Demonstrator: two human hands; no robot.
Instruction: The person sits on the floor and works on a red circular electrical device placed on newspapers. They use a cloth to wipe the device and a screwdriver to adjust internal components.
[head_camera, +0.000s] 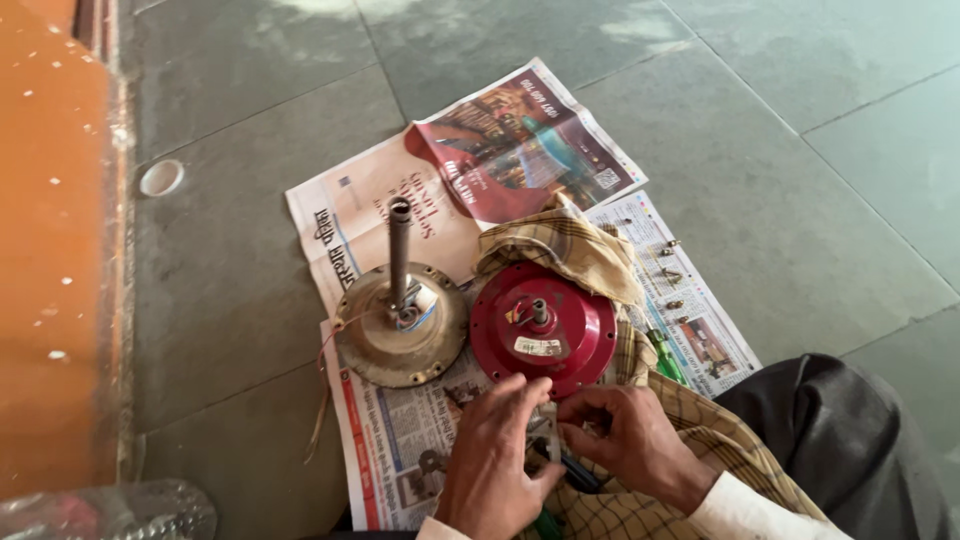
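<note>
Small part pinched between left hand (492, 455) and right hand (628, 440): mostly hidden, unidentifiable; forearms cut off by bottom edge.

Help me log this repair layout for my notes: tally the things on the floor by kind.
Round motor housings: 2, red cover and brown base with rod
Newspaper sheets: at least 3
Checked cloths: 1
Green-handled screwdrivers: 1
Small screws: about 5, too small for certainty
Total: about 12
</note>
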